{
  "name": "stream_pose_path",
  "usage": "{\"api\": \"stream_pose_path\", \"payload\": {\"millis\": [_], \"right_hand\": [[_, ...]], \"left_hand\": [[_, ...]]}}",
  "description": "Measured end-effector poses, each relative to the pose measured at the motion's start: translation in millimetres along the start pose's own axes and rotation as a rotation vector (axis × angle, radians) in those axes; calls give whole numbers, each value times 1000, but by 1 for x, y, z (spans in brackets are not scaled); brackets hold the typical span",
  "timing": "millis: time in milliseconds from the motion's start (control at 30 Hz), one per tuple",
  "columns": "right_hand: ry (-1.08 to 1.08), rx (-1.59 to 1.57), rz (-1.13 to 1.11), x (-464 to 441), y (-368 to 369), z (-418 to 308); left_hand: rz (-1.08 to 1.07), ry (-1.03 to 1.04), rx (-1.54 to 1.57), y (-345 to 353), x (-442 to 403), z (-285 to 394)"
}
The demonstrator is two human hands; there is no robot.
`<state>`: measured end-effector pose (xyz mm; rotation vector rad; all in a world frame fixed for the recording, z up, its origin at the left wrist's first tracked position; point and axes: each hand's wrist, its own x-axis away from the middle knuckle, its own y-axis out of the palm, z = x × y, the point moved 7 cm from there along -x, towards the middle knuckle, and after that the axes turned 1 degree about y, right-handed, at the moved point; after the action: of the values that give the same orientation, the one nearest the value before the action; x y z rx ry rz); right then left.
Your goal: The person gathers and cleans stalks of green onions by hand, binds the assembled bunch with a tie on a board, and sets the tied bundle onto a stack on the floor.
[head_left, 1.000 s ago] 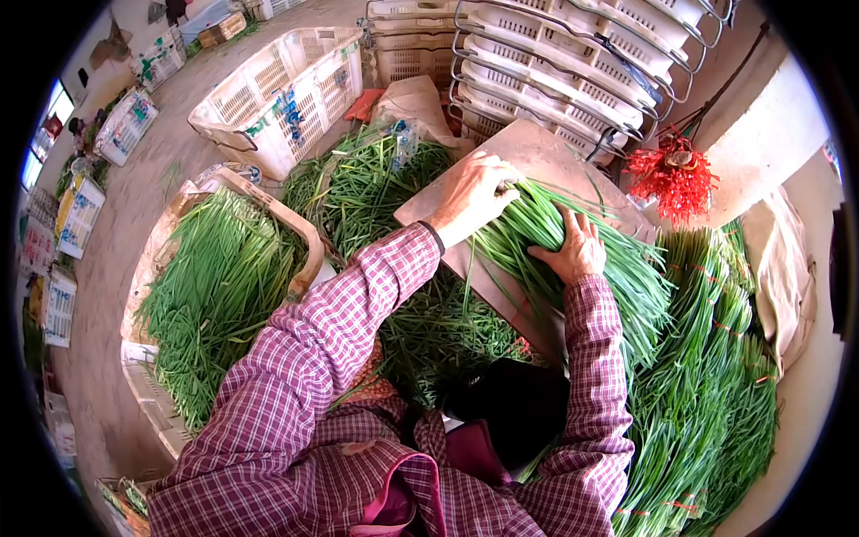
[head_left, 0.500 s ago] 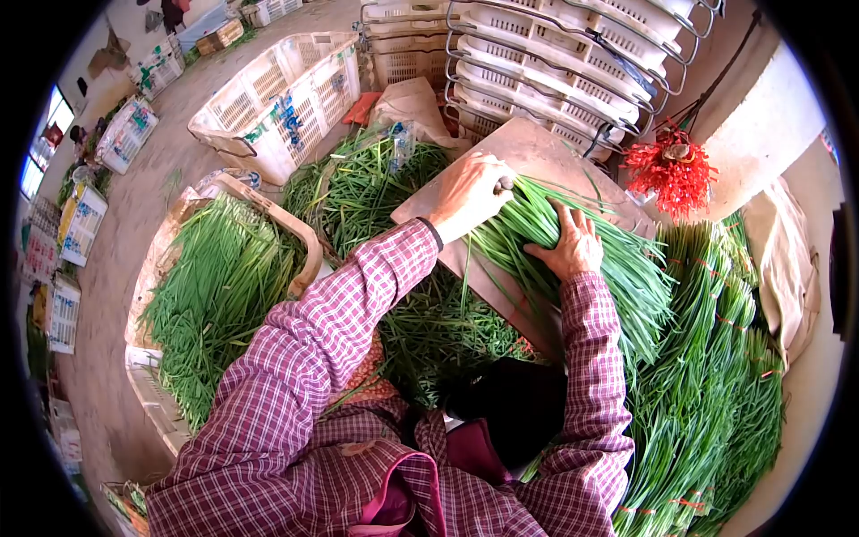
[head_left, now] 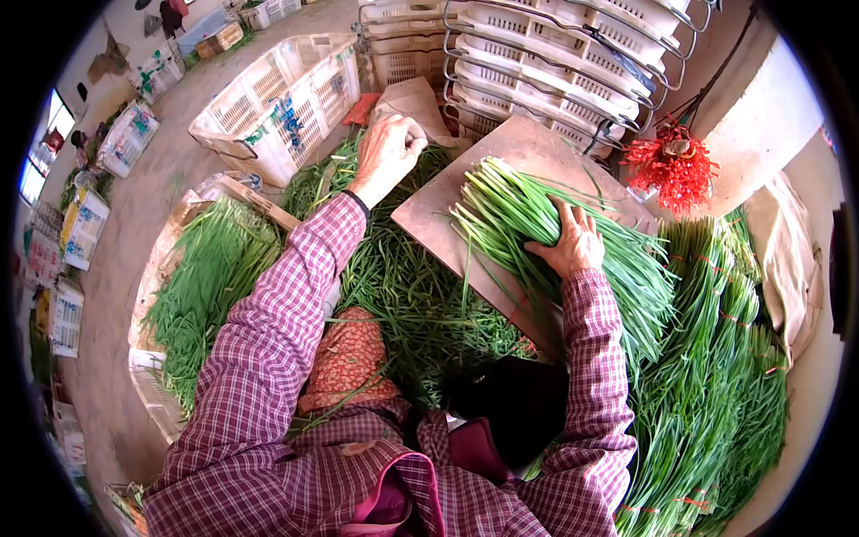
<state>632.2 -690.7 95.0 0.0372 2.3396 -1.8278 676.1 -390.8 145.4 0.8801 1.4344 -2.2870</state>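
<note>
My right hand presses over a bunch of green garlic chives, thumb on one side and fingers on the other. The bunch lies slantwise on a brown board, its pale cut ends toward the upper left and its leaves hanging off the right side. Away from the bunch, my left hand is raised above a heap of loose chives. Its fingers are curled together, and whatever they may hold is hidden.
Left of me stands a crate of chives. Tied chive bundles are piled at right, below a hanging cluster of red ties. Behind the board are stacked white crates; another white crate stands farther left.
My left hand has left the cut ends of the bunch and moved left, over the loose heap. My right hand stays on the bunch.
</note>
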Motion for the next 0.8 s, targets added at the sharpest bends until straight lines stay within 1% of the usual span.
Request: {"api": "stream_pose_path", "payload": {"millis": [67, 100, 167, 233, 267, 600, 800], "right_hand": [[-6, -5, 8, -1, 2, 1], [-9, -5, 16, -2, 2, 1], [-5, -9, 9, -1, 1, 1], [-8, -12, 6, 0, 2, 0], [-6, -10, 7, 1, 1, -1], [-12, -9, 29, 1, 1, 0], [-39, -7, 18, 1, -5, -3]], "left_hand": [[-180, -20, 260, 0, 5, 23], [-214, 35, 318, 4, 9, 42], [-237, 140, 291, 21, 16, 74], [-187, 176, 320, 31, 20, 96], [-153, 186, 388, 34, 20, 103], [-194, 153, 470, 48, 16, 106], [-211, 121, 585, 54, 16, 102]]}}
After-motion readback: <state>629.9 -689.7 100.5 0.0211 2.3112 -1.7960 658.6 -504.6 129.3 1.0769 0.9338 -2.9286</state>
